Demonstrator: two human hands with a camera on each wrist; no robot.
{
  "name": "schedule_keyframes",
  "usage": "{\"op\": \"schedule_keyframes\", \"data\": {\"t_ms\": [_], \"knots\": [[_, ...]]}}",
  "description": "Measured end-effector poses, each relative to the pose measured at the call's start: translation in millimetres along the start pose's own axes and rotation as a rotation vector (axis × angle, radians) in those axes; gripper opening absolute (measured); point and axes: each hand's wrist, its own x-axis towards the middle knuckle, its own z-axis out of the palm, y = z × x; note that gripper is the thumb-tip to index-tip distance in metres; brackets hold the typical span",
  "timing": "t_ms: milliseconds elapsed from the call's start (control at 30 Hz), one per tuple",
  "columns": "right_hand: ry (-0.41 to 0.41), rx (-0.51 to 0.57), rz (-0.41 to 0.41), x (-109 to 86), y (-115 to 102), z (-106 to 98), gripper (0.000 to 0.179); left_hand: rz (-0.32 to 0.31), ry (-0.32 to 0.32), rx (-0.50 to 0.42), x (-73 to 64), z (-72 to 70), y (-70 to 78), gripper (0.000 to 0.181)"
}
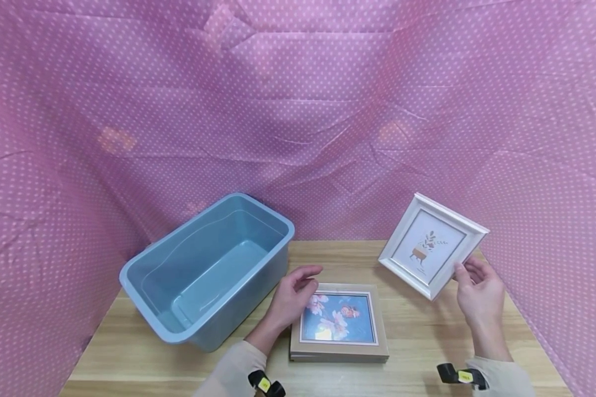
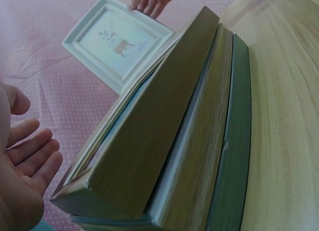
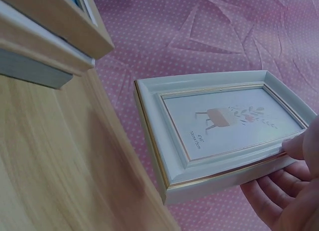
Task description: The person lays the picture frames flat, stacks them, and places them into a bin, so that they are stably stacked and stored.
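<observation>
The right hand (image 1: 484, 295) holds a white picture frame (image 1: 431, 246) in the air, above the back right corner of the wooden desk (image 1: 417, 342). Its thumb lies on the front border and its fingers are bent behind, so they pinch 1 edge of the frame. The frame is tilted, and its picture shows a plant in a brown pot with legs. A thin gold line runs around the border.

The left hand (image 1: 293, 298) is at the back left corner of a stack (image 1: 339, 349) of 3 frames. Its fingers are relaxed and slightly bent, close to each other, and pinch nothing; I cannot tell if they touch the stack. This stack stands near the front edge of the desk. On top is a tan frame (image 1: 338, 320) with pink flowers on blue, under it a wooden frame (image 2: 192, 156), and lowest a green frame (image 2: 234, 141).

A blue-grey bin (image 1: 248, 298) stands at the left of the stack, reaching toward the back edge of the desk. Behind hangs a pink dotted cloth (image 1: 298, 121).
</observation>
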Motion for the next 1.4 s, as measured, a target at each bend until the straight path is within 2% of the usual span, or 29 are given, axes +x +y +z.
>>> {"op": "schedule_keyframes", "data": {"t_ms": [233, 600, 733, 1100, 1400], "knots": [[-0.008, 0.035, -0.009, -2.6, -10, -1, 0.039, -0.022, -0.001, 0.009, -0.2, 0.0, -0.9, 0.034], [-0.02, 0.038, -0.005, -3.8, -17, -3, 0.04, 0.003, -0.01, 0.026, 1.4, -0.5, -0.6, 0.034], [-0.021, 0.055, -0.023, -3.8, -19, -3, 0.039, 0.023, -0.012, 0.026, 2.0, -0.2, -1.4, 0.034], [-0.027, 0.057, -0.043, -11.5, -29, -2, 0.038, 0.028, -0.02, 0.024, 1.3, 0.5, -0.9, 0.034], [-0.024, 0.069, -0.099, -17.4, -36, 1, 0.036, 0.016, -0.028, 0.034, 0.4, 0.6, 0.8, 0.034]]}}
